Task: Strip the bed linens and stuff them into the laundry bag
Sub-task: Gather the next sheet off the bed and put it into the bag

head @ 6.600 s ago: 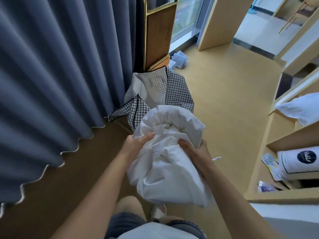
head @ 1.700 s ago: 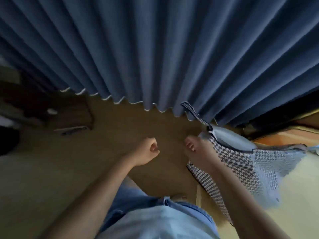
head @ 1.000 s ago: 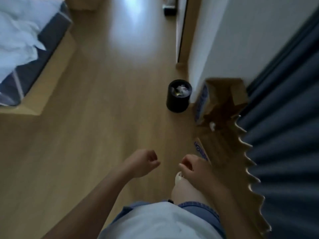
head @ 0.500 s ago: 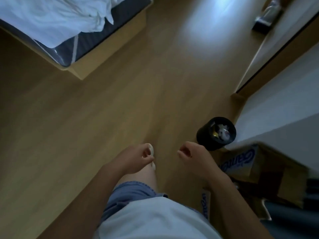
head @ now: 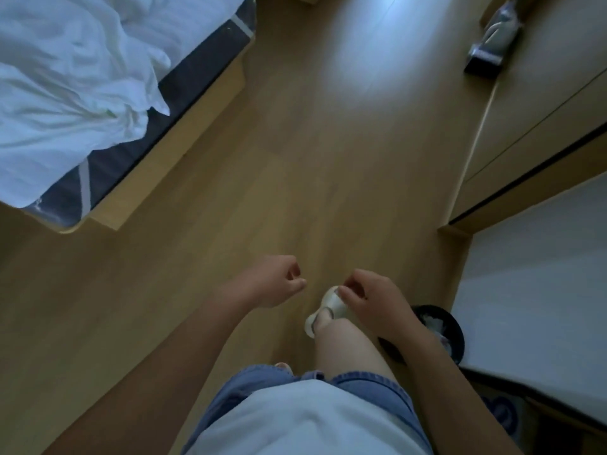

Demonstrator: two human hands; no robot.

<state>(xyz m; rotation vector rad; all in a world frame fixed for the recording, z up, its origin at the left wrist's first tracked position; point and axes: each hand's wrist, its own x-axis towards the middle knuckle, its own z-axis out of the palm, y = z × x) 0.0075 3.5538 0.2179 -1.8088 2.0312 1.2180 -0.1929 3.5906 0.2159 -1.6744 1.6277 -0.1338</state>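
Crumpled white bed linens (head: 65, 93) lie on a dark mattress (head: 200, 65) at the upper left, on a light wooden bed frame (head: 157, 178). The laundry bag is out of view. My left hand (head: 272, 280) and my right hand (head: 374, 300) hang in front of me over the wooden floor, well away from the bed. The fingers of both are loosely curled and hold nothing. Below my right hand I see my bare leg and a white slipper (head: 323, 310).
A black waste bin (head: 455, 326) stands by the white wall (head: 532, 277) at the right. Wooden cabinet fronts (head: 525, 126) run along the upper right, with a grey and black object (head: 492, 41) on the floor beside them. Bare wooden floor (head: 312, 159) lies between bed and cabinets.
I have turned away from the curtain and the checked laundry bag, where I held a white bundle. Now I face the bed, both hands hold nothing, and the bin has slid toward my right side.
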